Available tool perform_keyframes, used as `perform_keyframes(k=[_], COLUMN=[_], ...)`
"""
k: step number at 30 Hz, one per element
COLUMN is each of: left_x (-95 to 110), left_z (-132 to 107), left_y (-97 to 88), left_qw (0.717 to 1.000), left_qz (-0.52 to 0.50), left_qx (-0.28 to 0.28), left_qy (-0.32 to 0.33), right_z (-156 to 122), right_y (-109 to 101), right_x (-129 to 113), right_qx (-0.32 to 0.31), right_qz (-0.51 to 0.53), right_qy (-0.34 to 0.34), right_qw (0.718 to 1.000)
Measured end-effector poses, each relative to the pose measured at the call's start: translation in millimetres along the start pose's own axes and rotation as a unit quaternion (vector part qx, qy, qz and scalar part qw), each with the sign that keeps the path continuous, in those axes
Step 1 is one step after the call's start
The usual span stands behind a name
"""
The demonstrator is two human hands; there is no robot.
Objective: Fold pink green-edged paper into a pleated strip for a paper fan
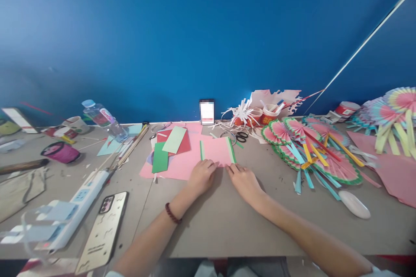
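A pink sheet of paper (218,150) with green strips along its left and right edges lies flat in front of me. My left hand (204,175) has its fingers bent together on the sheet's near left edge. At the near right corner, my right hand (244,179) presses the same edge between its fingers; the thumb and finger tips are too small to make out fully. Under the sheet's left side is a larger pink paper (182,171). On that rest a green piece (160,158), a pale green piece (175,139) and a red piece (184,143).
Pleated paper fans (338,164) and a white oval object (354,204) are on the right. Black scissors (241,137) lie behind the sheet. To the left are a phone (102,229), a power strip (79,207), a water bottle (100,114) and a purple spool (60,152).
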State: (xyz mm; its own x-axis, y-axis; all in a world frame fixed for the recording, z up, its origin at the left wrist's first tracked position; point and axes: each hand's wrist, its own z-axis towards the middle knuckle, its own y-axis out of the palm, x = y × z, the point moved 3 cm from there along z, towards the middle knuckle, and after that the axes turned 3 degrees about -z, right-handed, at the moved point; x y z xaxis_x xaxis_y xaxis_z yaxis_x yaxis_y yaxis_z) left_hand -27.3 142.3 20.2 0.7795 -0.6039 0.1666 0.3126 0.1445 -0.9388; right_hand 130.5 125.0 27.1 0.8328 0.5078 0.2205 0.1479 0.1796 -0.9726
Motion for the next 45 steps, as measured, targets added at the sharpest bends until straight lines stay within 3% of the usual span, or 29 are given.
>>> perform_keyframes(k=[4,15,23,33,45], left_x=[-22.8,-38.0,-40.5,-51.3,-43.6], left_z=[2.0,4.4,2.9,6.2,3.3], left_y=[-10.8,-4.4,2.7,4.9,8.0], left_qw=[0.994,0.934,0.901,0.921,0.922], left_qz=[-0.055,-0.295,-0.340,-0.313,-0.317], left_qx=[0.066,0.041,0.044,0.063,0.059], left_qy=[-0.074,-0.195,-0.267,-0.225,-0.212], right_z=[0.0,-2.5,-1.7,-1.6,-3.6], right_y=[-2.9,-4.0,-7.8,-9.6,-5.0], right_x=[1.3,7.5,7.8,7.3,6.1], right_qx=[-0.013,-0.009,-0.034,-0.044,-0.025], right_qz=[0.010,0.006,0.020,0.013,-0.016], right_qy=[0.012,0.036,0.035,0.037,0.025], right_qw=[1.000,0.999,0.999,0.998,0.999])
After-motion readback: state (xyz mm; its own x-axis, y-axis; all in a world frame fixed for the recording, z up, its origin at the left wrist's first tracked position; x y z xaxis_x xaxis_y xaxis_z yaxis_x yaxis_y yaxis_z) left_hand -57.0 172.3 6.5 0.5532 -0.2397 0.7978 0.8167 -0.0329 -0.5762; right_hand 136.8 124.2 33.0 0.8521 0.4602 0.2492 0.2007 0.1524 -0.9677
